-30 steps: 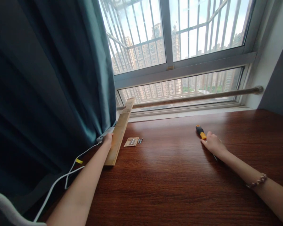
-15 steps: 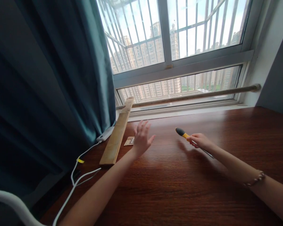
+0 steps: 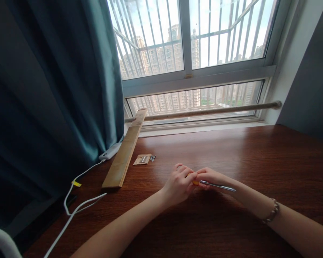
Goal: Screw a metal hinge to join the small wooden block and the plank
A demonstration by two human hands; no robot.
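Over the middle of the dark wooden tabletop [image 3: 161, 229], my two hands meet on a screwdriver [image 3: 218, 186]. My left hand [image 3: 179, 182] is wrapped over its handle and covers most of it; only a bit of yellow shows. Close beside it, my right hand [image 3: 211, 175] also closes on the screwdriver near where handle and shaft join. The bare metal shaft points right, toward my right forearm. Farther back and left lie several screws [image 3: 153, 158] next to a small wooden plate with a metal fitting [image 3: 142, 159].
A long wooden board [image 3: 125, 157] lies at the left, its far end by the window rail [image 3: 212, 111]. Beside it are a white power strip [image 3: 110, 151] and white cables [image 3: 78, 209]. A blue curtain [image 3: 97, 79] hangs along the left side.
My left hand has moved right and down from near the small plate and closed on the screwdriver handle. My right hand has brought the screwdriver left and nearer. The screws are now uncovered.
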